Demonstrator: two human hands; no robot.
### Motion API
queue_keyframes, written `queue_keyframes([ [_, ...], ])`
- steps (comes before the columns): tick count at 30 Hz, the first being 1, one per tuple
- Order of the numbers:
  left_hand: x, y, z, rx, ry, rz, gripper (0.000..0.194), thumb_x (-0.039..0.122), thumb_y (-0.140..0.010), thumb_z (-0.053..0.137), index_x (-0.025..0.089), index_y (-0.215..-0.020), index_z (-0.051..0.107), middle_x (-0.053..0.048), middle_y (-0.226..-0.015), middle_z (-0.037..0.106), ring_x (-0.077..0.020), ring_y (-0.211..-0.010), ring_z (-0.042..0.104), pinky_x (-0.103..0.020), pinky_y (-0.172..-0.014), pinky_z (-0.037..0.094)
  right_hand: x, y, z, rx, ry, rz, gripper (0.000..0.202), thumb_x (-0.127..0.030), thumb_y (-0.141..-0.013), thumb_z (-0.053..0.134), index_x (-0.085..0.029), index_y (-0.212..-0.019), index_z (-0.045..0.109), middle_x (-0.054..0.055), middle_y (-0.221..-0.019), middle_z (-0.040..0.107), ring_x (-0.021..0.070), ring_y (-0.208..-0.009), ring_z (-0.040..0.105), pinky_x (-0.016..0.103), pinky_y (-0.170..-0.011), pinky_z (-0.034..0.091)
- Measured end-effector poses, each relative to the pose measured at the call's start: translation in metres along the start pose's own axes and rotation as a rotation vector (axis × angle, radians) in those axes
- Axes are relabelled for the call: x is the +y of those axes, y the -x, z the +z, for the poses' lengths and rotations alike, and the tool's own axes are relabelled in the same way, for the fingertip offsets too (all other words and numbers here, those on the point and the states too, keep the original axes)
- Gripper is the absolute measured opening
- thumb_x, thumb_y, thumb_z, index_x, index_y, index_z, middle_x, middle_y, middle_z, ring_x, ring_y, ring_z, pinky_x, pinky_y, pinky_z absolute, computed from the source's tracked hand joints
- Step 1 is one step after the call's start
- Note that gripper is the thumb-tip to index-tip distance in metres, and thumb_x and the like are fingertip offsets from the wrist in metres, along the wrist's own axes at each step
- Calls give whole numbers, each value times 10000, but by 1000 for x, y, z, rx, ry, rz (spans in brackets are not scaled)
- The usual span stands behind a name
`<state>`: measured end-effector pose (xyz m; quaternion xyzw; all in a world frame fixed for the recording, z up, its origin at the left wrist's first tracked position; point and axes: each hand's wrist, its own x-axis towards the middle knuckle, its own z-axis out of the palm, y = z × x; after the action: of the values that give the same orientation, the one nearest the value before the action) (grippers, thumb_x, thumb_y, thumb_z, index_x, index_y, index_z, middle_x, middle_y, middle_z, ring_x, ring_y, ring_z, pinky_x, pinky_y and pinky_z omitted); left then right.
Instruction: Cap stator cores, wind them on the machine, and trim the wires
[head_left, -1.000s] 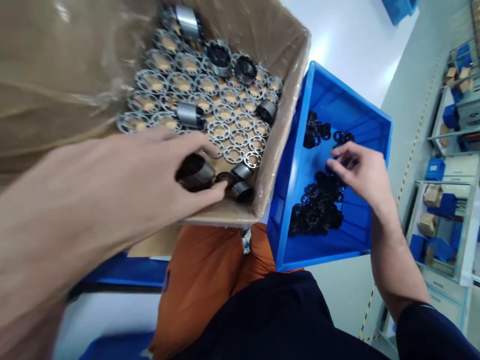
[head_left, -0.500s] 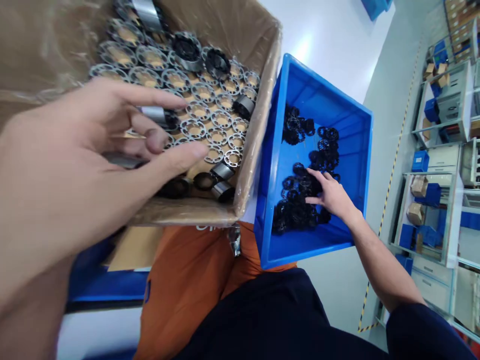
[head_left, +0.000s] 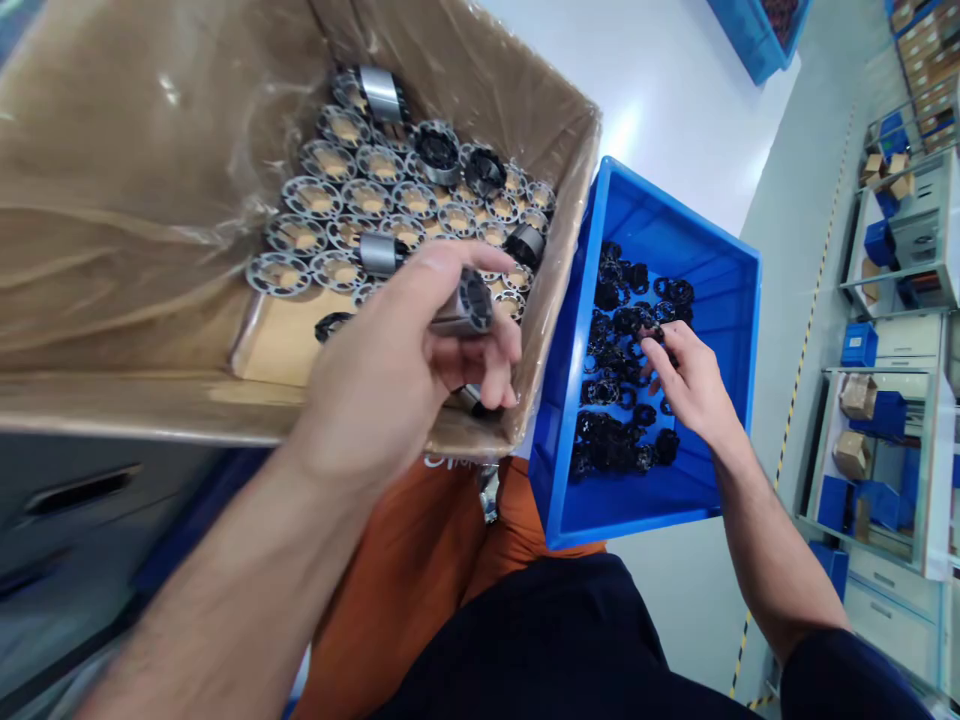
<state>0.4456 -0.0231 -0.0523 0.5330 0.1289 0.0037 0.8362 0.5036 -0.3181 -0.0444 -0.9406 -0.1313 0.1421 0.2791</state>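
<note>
My left hand (head_left: 390, 355) is over the lined box, with its fingers around a grey slotted metal cylinder (head_left: 459, 308) that looks like a motor stator core. Below and beyond it, several rows of metal rings (head_left: 367, 198) stand on cardboard. A few cylinders with black end pieces, such as the silver one (head_left: 381, 95), lie on top of the rows. Inside the blue bin, my right hand (head_left: 696, 385) pinches a small black plastic ring piece (head_left: 651, 332). Loose black pieces (head_left: 607, 430) lie in heaps around those fingers, and the fingertips partly cover the pinched piece.
The box's plastic-covered wall (head_left: 559, 235) stands close beside the blue bin's rim (head_left: 581, 330). Another blue bin (head_left: 757, 35) sits farther along the white table (head_left: 660, 90). Shelves with boxes (head_left: 874, 420) are off to the right.
My left hand has moved right and now holds a metal cylinder; earlier its fingers were apart. My right hand has shifted slightly and closed on a black piece. The view has shifted too.
</note>
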Motion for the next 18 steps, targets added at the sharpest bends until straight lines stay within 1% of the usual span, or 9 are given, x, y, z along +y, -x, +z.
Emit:
queue_keyframes([
  [2,1,5,6,-94,24,-20,414,620,-1144,601,233,-1013,673,64,-556,580,-123,-371,424,-289,-445,507,-25,8,0,-4,-120,-88,368,-447,-1237,543,-262,-1392,820,84,-1246,729,150,-768,731,326,-625,674],
  [4,-2,9,9,-178,55,0,512,697,-1162,589,235,-950,652,66,-517,508,-128,-399,408,-276,-450,455,-52,11,2,-15,-248,-203,393,-304,-1213,567,-320,-1565,741,51,-1247,757,142,-817,767,312,-679,722],
  [5,-4,10,10,-193,67,19,526,704,-1178,573,236,-951,651,60,-530,499,-135,-429,418,-276,-465,439,-65,11,4,-14,-306,-250,434,-239,-1193,582,-329,-1600,702,34,-1230,782,142,-841,788,307,-708,739],
  [7,-9,13,8,-181,93,49,510,687,-1203,551,238,-992,667,40,-597,512,-151,-506,447,-284,-512,449,-87,6,9,10,-406,-317,421,-148,-1153,622,-313,-1534,687,8,-1198,834,141,-867,829,297,-737,753],
  [10,-13,17,2,-116,145,46,450,669,-1206,582,253,-1086,704,20,-713,523,-164,-603,462,-288,-569,492,-111,-8,18,78,-495,-435,304,-29,-1062,709,-279,-1226,766,-2,-1203,894,158,-943,876,301,-783,752],
  [12,-15,19,-1,-100,181,42,431,688,-1191,616,270,-1178,725,11,-777,541,-162,-620,453,-286,-561,495,-121,-16,23,128,-474,-510,315,3,-1019,759,-285,-1119,841,-5,-1221,915,187,-1058,891,342,-881,762],
  [14,-17,20,-4,-96,185,43,454,713,-1190,608,287,-1273,740,-5,-835,571,-160,-632,463,-292,-566,507,-125,-22,26,176,-433,-553,339,-31,-1031,786,-322,-1143,916,-2,-1251,916,213,-1168,882,391,-979,763],
  [16,-20,22,-5,-91,165,35,469,708,-1213,559,305,-1357,751,-20,-872,589,-164,-658,495,-299,-603,532,-126,-25,29,196,-400,-551,369,-79,-1063,783,-365,-1227,948,6,-1251,902,217,-1190,865,420,-1036,755],
  [18,-21,25,-5,-81,149,16,431,657,-1237,532,329,-1416,748,-24,-881,590,-172,-689,534,-306,-651,556,-124,-25,32,201,-392,-531,383,-108,-1070,791,-382,-1285,950,10,-1174,883,201,-1098,849,395,-969,752],
])
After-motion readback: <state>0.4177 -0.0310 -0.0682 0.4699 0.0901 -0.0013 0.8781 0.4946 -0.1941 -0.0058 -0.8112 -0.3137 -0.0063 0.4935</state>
